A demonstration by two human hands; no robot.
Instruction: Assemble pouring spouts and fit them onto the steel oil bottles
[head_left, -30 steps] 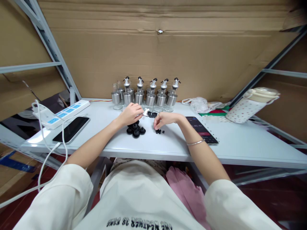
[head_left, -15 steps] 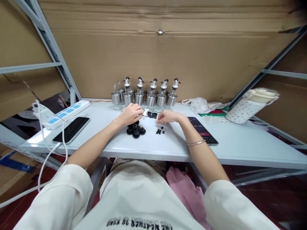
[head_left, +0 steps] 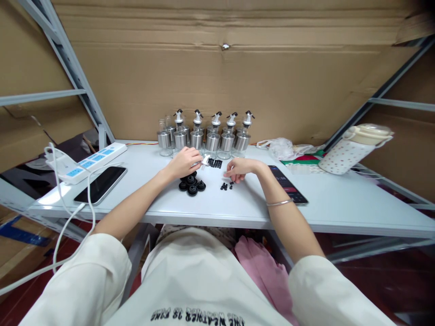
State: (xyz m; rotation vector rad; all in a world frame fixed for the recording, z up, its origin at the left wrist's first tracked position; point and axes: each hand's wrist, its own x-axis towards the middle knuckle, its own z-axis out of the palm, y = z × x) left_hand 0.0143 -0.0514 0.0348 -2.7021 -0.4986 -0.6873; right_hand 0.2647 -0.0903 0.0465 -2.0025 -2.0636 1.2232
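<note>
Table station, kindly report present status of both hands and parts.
Left hand holding white spout. Right hand beside loose black pieces, grip unclear. Black caps close to left hand; no obstruction seen.

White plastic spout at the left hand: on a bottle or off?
Off: the left hand holds the white plastic spout in front of the clear glass, silver-banded bottles, apart from their necks.

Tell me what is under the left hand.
Black round parts show just below the left hand, the farthest partly hidden by it. A white piece sticks out at its fingertips. Whatever else lies beneath is covered and cannot be seen.
</note>
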